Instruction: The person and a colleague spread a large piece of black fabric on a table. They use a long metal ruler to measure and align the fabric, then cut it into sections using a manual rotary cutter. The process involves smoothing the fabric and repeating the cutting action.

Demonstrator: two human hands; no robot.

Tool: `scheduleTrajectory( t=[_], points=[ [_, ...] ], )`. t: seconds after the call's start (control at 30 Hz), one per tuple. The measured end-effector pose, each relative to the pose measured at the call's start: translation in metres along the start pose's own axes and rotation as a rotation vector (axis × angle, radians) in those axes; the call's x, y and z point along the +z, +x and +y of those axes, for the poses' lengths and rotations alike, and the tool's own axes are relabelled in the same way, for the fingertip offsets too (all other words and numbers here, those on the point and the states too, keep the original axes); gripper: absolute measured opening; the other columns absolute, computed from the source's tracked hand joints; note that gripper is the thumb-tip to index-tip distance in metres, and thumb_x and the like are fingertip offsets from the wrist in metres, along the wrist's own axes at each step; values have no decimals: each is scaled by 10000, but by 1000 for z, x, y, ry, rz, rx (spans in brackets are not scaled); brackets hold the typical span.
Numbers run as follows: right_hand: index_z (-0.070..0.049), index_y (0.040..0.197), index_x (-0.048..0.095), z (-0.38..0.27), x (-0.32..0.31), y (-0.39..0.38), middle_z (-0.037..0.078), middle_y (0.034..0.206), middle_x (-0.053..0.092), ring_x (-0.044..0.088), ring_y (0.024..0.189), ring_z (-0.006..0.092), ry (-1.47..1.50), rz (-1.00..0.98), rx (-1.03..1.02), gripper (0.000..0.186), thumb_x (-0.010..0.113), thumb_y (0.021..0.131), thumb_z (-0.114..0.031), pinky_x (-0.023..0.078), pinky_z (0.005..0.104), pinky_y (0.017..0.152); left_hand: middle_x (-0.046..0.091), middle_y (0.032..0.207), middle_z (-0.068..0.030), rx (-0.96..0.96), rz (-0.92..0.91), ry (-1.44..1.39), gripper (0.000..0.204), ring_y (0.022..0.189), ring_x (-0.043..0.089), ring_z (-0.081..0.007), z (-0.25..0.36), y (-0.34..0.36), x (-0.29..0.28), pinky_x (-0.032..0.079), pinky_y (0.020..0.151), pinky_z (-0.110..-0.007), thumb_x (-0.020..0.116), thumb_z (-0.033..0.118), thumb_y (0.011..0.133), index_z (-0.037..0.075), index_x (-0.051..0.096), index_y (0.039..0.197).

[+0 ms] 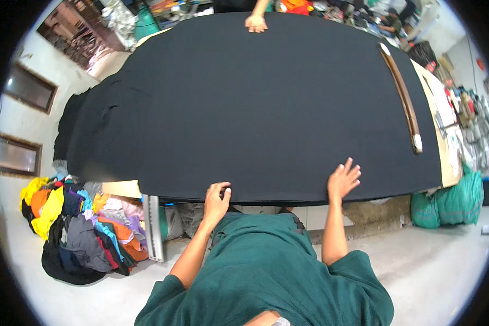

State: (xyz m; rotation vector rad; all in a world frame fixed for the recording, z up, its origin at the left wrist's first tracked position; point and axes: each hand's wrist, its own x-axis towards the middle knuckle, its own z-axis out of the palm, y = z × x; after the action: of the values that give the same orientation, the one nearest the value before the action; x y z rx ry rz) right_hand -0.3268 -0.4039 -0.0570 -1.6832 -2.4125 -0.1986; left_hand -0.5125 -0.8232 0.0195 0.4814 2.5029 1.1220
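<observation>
A wide sheet of black fabric (pixel 266 108) covers the table before me, layered along the near edge and rumpled toward the left. My left hand (pixel 216 198) is at that near edge, fingers loosely bent and apart, with no clear grip on the cloth. Farther right, my right hand (pixel 343 179) rests on the fabric with fingers spread. A long brown wooden bar (pixel 400 92) with pale ends lies near the cloth's right side, beyond that hand.
Another person's hand (pixel 255 23) touches the far fabric edge. Piled colourful cloths (pixel 87 239) sit on the left floor; a grey metal strip (pixel 154 228) stands beside them. Green sacks (pixel 445 201) lie right. Pale board (pixel 448 136) shows along the table's right end.
</observation>
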Motion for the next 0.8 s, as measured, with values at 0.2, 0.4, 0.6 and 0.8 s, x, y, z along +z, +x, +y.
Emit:
scheduleTrajectory(
  t=[0.2,0.4,0.6,0.8],
  points=[
    [-215,1661,316,-17,14,-44,272,1677,308,300,1540,479,-34,-1,203,577,356,1131,-439,254,630,1227,769,1100,-120,-98,-104,-493,305,1008,736,-184,-54,15,-78,573,921,-347,525,247,1110,31,704,1230],
    [-152,1678,261,-79,-3,-107,303,1702,215,207,1583,464,3,-96,280,606,312,1143,-432,210,599,1259,744,1202,-125,-21,-108,-660,352,1134,704,-203,-87,42,-148,542,1001,-346,514,273,1120,5,682,1275],
    [-166,1674,275,-107,-12,-140,276,1710,222,219,1578,464,26,-112,280,597,317,1142,-433,221,622,1247,604,1462,-173,-41,29,-836,601,1387,554,-272,-113,76,-194,406,1180,-419,408,493,1134,18,559,1471],
    [-188,1668,294,-111,-12,-139,265,1705,247,241,1571,463,28,-86,291,584,340,1132,-417,235,643,1235,262,1711,-205,-55,258,-1044,850,1593,251,-315,-117,150,-211,217,1295,-447,296,644,1102,-10,253,1643]
  ],
)
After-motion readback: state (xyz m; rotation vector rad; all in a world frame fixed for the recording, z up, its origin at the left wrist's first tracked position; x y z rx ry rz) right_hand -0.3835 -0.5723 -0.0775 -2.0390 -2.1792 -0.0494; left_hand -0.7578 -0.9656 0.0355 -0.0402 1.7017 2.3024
